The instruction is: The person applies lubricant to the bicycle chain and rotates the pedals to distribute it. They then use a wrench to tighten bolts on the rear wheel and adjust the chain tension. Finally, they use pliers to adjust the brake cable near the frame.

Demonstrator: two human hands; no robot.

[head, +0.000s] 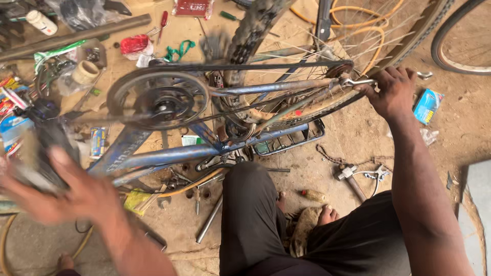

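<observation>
A blue bicycle frame (169, 153) lies upside down across the ground, its chainring (158, 99) and chain facing me. My right hand (391, 92) grips a metal spanner (358, 82) at the rear wheel axle (340, 69). My left hand (66, 189) is blurred at the lower left, fingers spread, over the pedal and crank (48, 133); whether it touches the pedal is unclear. My knees in dark trousers (255, 214) fill the bottom centre.
Tools and parts litter the ground: a hammer (350, 176), a loose chain (332, 156), a red-handled screwdriver (162, 23), bolts, a steel rod (209, 220), small boxes at the left, a blue packet (427, 105). Another wheel (455, 46) lies at the top right.
</observation>
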